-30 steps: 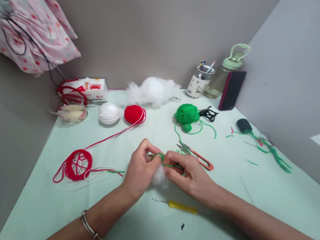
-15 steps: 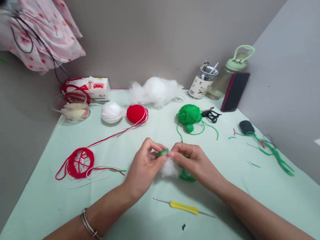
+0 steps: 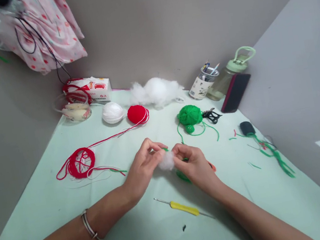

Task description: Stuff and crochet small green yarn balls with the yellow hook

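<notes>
Over the middle of the table, my left hand [image 3: 144,169] is closed with its thumb and fingers pinching a small green crocheted piece [image 3: 165,149], mostly hidden. A tuft of white stuffing [image 3: 166,162] sits between the two hands, in front of the green piece. My right hand [image 3: 196,165] pinches the right side of this tuft. Green yarn [image 3: 183,176] hangs or lies under the right hand, and a bit of something orange [image 3: 212,166] shows behind it. Nearer to me lies a crochet hook [image 3: 184,207] with a yellow handle.
Behind the hands are a green yarn ball [image 3: 189,114], black scissors [image 3: 212,116], a stuffing pile [image 3: 157,92], a red ball [image 3: 137,114] and a white ball [image 3: 112,112]. Red yarn [image 3: 81,162] lies left. A phone [image 3: 235,93] leans on a bottle [image 3: 237,65] at right.
The white tuft has risen and now covers most of the green piece. My right fingers have shifted slightly, and the orange thing has come into sight behind that hand.
</notes>
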Tool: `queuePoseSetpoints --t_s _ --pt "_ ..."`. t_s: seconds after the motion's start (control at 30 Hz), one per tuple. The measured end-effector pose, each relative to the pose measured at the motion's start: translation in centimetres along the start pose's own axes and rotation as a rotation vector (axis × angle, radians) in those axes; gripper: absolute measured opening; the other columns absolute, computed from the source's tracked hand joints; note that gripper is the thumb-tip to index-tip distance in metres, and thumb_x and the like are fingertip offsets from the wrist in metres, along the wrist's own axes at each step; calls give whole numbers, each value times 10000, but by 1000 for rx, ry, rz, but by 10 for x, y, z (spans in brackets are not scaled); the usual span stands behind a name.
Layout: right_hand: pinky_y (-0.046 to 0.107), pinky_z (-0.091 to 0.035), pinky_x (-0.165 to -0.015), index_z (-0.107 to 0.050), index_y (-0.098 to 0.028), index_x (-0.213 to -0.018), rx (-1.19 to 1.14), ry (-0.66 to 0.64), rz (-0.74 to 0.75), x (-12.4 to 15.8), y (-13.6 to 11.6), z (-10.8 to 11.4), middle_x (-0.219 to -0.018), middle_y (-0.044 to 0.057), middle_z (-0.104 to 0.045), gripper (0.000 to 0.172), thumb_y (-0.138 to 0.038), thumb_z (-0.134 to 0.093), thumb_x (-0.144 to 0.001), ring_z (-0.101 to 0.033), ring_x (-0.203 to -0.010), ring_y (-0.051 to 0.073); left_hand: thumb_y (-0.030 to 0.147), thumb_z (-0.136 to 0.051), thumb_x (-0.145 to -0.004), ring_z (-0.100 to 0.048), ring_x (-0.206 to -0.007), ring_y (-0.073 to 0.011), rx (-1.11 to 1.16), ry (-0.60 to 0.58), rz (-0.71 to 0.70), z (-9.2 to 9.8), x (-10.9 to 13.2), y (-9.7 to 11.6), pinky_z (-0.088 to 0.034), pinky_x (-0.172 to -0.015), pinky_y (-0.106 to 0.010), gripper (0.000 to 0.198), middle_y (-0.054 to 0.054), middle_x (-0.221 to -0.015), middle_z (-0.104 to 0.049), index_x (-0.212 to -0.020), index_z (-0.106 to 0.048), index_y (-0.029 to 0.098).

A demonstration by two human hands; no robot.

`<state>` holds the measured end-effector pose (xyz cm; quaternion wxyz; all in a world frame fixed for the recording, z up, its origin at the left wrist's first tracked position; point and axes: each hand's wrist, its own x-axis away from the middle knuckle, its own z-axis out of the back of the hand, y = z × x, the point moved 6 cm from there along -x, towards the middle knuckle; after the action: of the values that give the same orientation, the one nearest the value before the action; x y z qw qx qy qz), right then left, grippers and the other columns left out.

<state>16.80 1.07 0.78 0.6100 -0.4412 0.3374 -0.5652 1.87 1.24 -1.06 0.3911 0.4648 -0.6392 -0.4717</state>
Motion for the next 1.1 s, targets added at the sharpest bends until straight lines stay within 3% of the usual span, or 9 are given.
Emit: queuePoseSetpoints --t_s 0.13,0.33,0.47,0.6,0.77,0.83,0.93,1.0,1.1 --pt "255 -243 -509 -502 -214 -635 13 -22 -20 -2 3 5 -553 -68 -388 288 -390 -631 -823 -306 -546 98 306 -767 -883 -664 -1002 -181 15 -62 -32 -1 -3 -4 -514 -883 -337 263 -47 -1154 -671 -931 -520 231" --pt "269 -274 -540 -548 -211 -742 39 -178 -30 7 -4 -5 -625 -52 -408 329 -465 -558 -950 -358 -579 120 220 -708 -838 -630 -852 -158 -97 10 -55 4 -9 -7 -500 -780 -318 225 -11 -996 -657 -874 -486 233" --pt "285 -310 -593 -536 -215 -749 141 -147 27 16 -10 -15 -659 -34 -471 304 -416 -520 -977 -405 -626 139 150 -667 -783 -621 -866 -167 -136 44 -89 5 -10 -1 -484 -874 -344 211 14 -894 -636 -824 -478 236" --pt "293 -359 -626 -635 -211 -770 153 -145 34 9 -4 -10 -671 -24 -534 274 -403 -584 -959 -469 -634 149 180 -673 -817 -600 -799 -155 -165 84 -58 9 -9 0 -472 -801 -334 179 -2 -950 -670 -850 -504 228" --pt "350 -485 -864 -662 -214 -668 -75 -9 195 1 -11 15 -1063 89 -719 275 -358 -746 -886 -658 -1019 234 267 -716 -862 -607 -779 -147 -149 74 -28 9 -7 -4 -479 -734 -310 207 -19 -1021 -695 -887 -515 225" --pt "329 -501 -743 -577 -216 -660 -292 -34 138 2 -8 16 -991 72 -725 336 -396 -747 -888 -677 -838 198 296 -721 -873 -629 -795 -154 -139 57 -23 7 -7 -6 -499 -729 -312 220 -24 -1034 -688 -895 -514 225" --pt "274 -384 -521 -562 -235 -823 -354 -3 -9 1 1 13 -745 -21 -633 324 -498 -741 -888 -491 -504 114 341 -700 -903 -630 -739 -144 -116 35 -26 4 -5 -7 -520 -652 -307 242 -22 -1079 -659 -919 -483 235" --pt "259 -347 -515 -597 -227 -932 -188 1 -27 -1 4 12 -681 -53 -558 353 -558 -716 -907 -454 -518 113 332 -693 -920 -639 -792 -149 -112 36 -51 3 -3 -8 -535 -692 -313 230 -19 -1093 -650 -933 -483 239" --pt "256 -303 -532 -563 -204 -750 4 -188 12 -2 5 2 -623 -57 -438 494 -644 -579 -975 -390 -566 110 276 -691 -934 -642 -950 -173 -142 38 -114 3 -2 -7 -517 -871 -345 184 -22 -1071 -656 -943 -511 235"
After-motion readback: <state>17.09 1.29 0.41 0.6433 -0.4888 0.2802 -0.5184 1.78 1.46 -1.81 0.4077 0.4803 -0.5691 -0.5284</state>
